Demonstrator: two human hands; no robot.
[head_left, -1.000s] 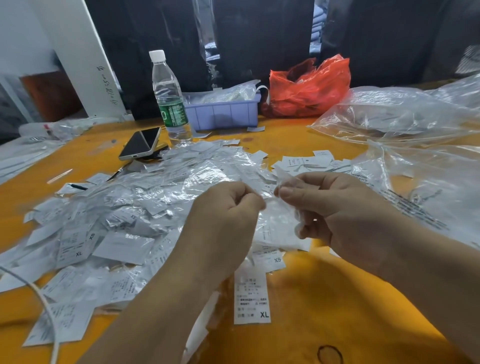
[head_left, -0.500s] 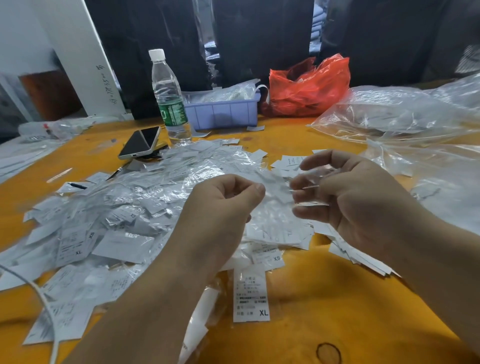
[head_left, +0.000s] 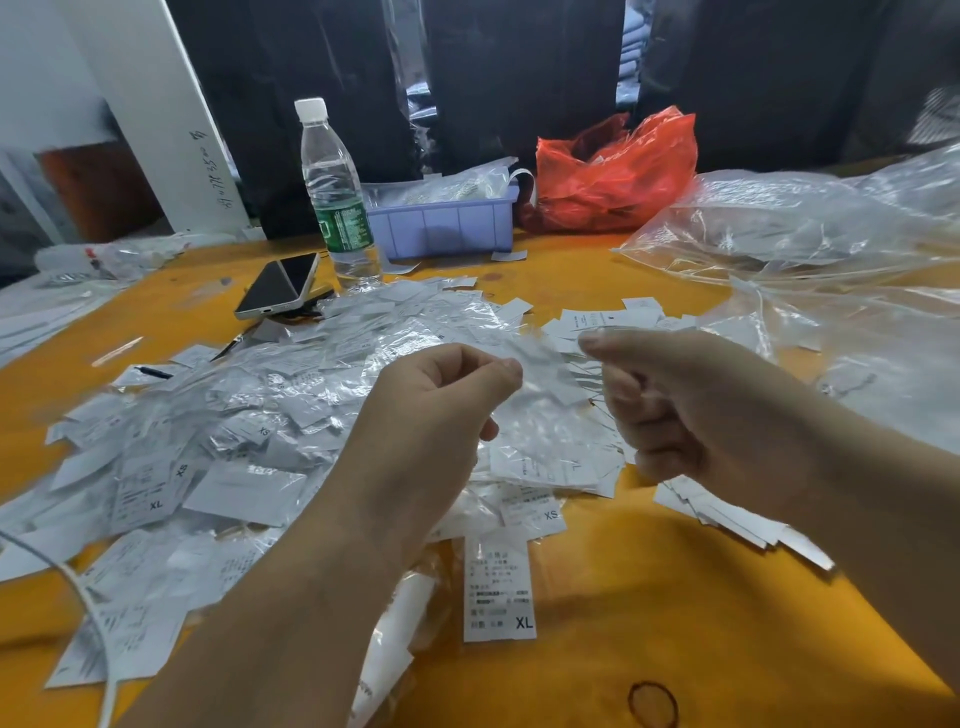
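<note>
Clear plastic sleeve (head_left: 540, 371) hangs over the orange table (head_left: 597, 597) between the hands: the left hand (head_left: 431, 415) pinches one edge, while the blurred right hand (head_left: 701, 410) curls its fingers at the other, grip impossible to tell. A heap of sleeved labels (head_left: 249, 415) lies under both, an XL label (head_left: 498, 587) nearer. Beyond stand a phone (head_left: 278, 286), water bottle (head_left: 337, 197), blue bin (head_left: 447, 226), red bag (head_left: 613, 171) and big clear bags (head_left: 805, 223).
</note>
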